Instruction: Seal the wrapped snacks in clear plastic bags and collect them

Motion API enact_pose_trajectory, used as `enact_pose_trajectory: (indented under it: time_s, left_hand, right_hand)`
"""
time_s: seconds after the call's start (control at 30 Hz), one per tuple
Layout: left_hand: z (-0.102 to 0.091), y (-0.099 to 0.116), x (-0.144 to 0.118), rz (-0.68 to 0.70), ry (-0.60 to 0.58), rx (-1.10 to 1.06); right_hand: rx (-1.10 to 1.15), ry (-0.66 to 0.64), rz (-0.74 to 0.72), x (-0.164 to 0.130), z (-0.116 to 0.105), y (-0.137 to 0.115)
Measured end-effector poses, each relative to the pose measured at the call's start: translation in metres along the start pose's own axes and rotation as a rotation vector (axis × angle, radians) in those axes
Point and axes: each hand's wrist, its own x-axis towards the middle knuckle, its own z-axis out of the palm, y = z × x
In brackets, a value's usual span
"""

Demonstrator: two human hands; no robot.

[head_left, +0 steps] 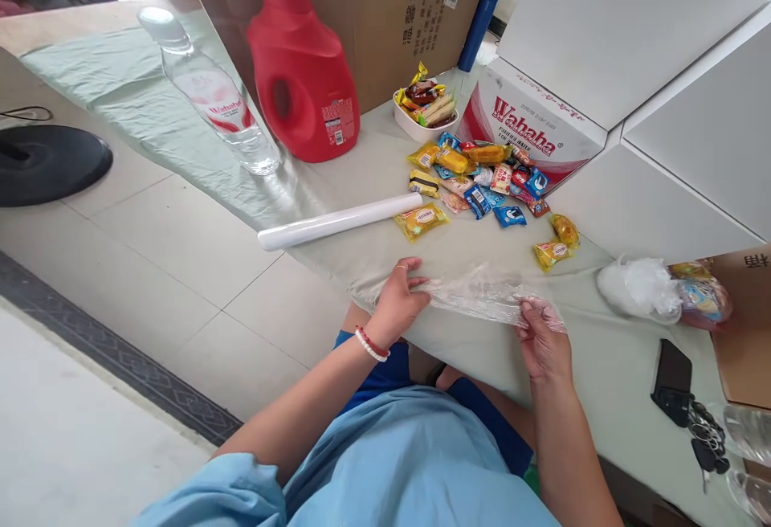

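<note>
A clear plastic bag (475,292) is stretched flat between my two hands, just above the cloth near the table's front edge. My left hand (400,302) is closed on the bag's left end, fingers curled and thumb against the plastic. At the other end, my right hand (543,338) pinches the bag between thumb and fingers. Beyond the hands lies a heap of wrapped snacks (482,177) in yellow, blue and red. One yellow packet (422,222) touches a white roll (340,222), and another yellow packet (551,255) lies apart on the right.
A bowl of snacks (415,121) stands behind the heap, beside a Wahaha carton (530,129). A red jug (313,69) and water bottle (210,101) are at left. On the right are a bagged bundle (644,290), a phone (673,370) and keys (704,430).
</note>
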Motion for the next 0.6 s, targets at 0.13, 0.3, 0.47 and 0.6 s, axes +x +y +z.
enact_pose_trajectory:
  time_s: [0.13, 0.3, 0.47, 0.6]
  left_hand:
    - [0.016, 0.007, 0.002, 0.402, -0.053, 0.365]
    - [0.029, 0.012, 0.024, 0.4, -0.017, 0.44]
    - [0.023, 0.006, 0.033, 0.284, 0.103, 0.365]
    - [0.024, -0.001, 0.026, 0.308, 0.085, 0.336]
  right_hand:
    - [-0.063, -0.06, -0.006, -0.006, -0.003, 0.003]
    - [-0.142, -0.111, -0.037, -0.007, -0.013, 0.006]
    - [-0.395, 0.031, -0.103, 0.009, -0.045, 0.004]
    - [-0.732, 0.424, -0.55, 0.029, -0.059, -0.025]
